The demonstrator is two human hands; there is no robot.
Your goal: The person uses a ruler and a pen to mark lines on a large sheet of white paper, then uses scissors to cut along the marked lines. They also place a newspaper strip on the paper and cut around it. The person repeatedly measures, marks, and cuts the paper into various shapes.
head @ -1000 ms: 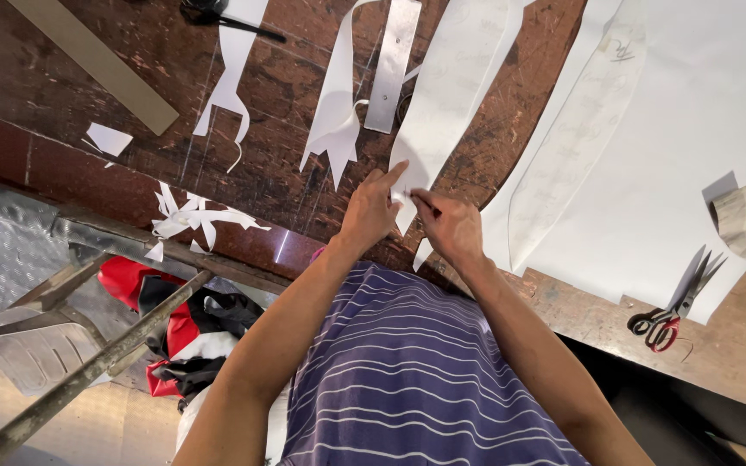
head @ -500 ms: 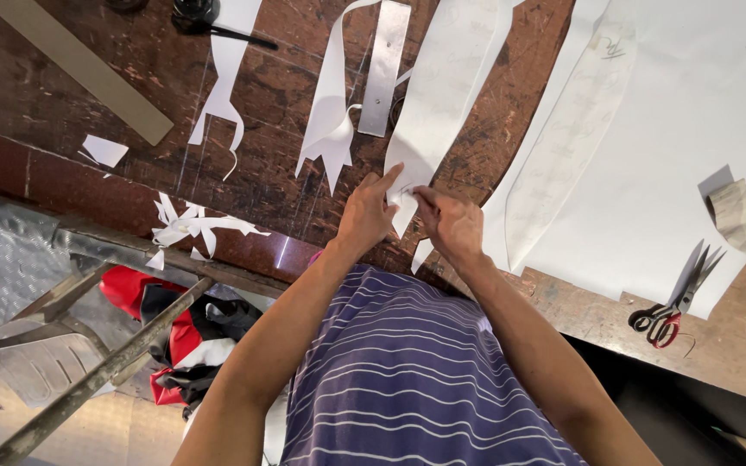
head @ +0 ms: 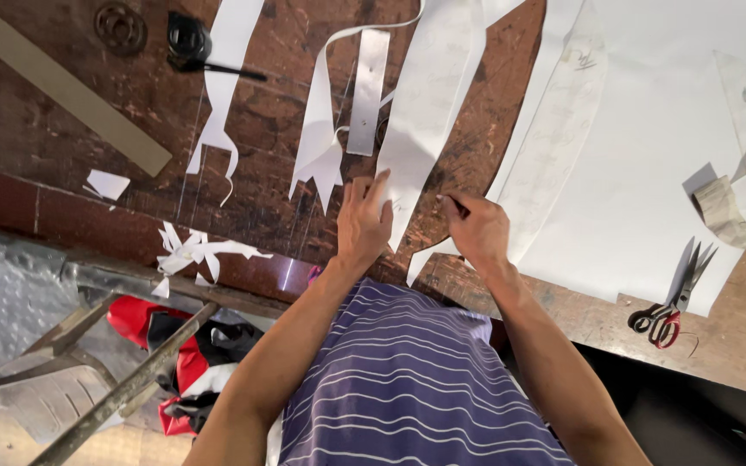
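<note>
1. My left hand [head: 363, 223] lay flat, fingers spread wide, on the lower end of a long white paper strip [head: 425, 112]; that grip pressed the paper down rather than closing around it.
2. My right hand [head: 477, 229] was curled into a narrow pinch around a thin dark pencil-like tool [head: 458, 204], touching the same strip's right edge.
3. The strip was smooth, matte and tapered, and it ran up the worn, scratched brown wooden table [head: 269, 173] from just before me.
4. Left of it lay a flat metal ruler [head: 368, 91] and two thinner white strips, one with a jagged notched end [head: 319, 164], the other with curling tails [head: 222, 95].
5. A large white sheet [head: 649, 155] covered the table's right side, with red-handled scissors [head: 668, 304] at its lower edge.
6. Crumpled paper offcuts [head: 192, 252] sat at the table's near edge, and a long beige slat [head: 62, 86] lay diagonally at the upper left.
</note>
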